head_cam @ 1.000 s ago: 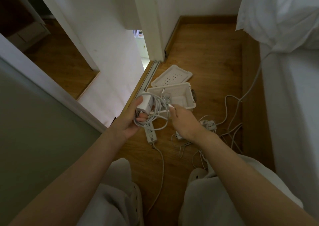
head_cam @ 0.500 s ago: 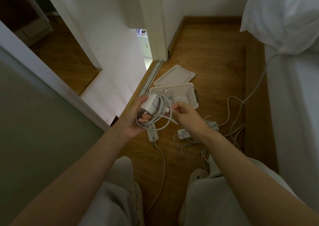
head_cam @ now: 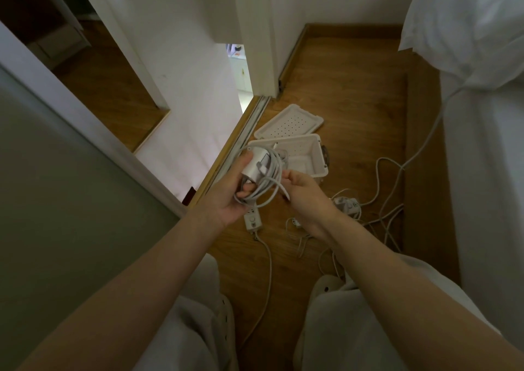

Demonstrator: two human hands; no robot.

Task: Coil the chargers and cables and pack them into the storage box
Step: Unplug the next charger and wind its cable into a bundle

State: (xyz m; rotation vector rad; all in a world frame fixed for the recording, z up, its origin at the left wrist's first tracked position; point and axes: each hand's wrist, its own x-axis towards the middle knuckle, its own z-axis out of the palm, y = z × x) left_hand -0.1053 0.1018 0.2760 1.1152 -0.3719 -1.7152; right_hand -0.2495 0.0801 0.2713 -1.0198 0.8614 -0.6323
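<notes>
A white bed (head_cam: 487, 189) is running down the right side, with a white pillow (head_cam: 465, 21) lying at its far end, and a wooden floor (head_cam: 354, 87) is filling the strip between the bed and a white wall (head_cam: 184, 67). The person is crouching over this floor, with pale trousers (head_cam: 195, 328) showing at the bottom edge. The white storage box (head_cam: 316, 155) is sitting open on the floor near the wall's corner, and its perforated lid (head_cam: 289, 122) is lying flat just beyond it, touching or nearly touching its far rim. Loose cables (head_cam: 390, 209) are sprawling over the floor between the box and the bed, one of them trailing up toward the pillow, and a small socket block (head_cam: 347, 203) is lying among them. A white power strip (head_cam: 251, 221) is lying on the floor under the hands, its cord running back toward the person. The left hand (head_cam: 226, 200) is holding the white charger (head_cam: 253, 166) in the air in front of the box's near edge, thumb pressing on its upper side and fingers curling under it and through the loops. The cable (head_cam: 269, 189) is hanging in several loops around the charger and over those fingers. The right hand (head_cam: 309, 197) is hovering just beside the coil, its fingers bent inward and pinching the free end of the cable.
</notes>
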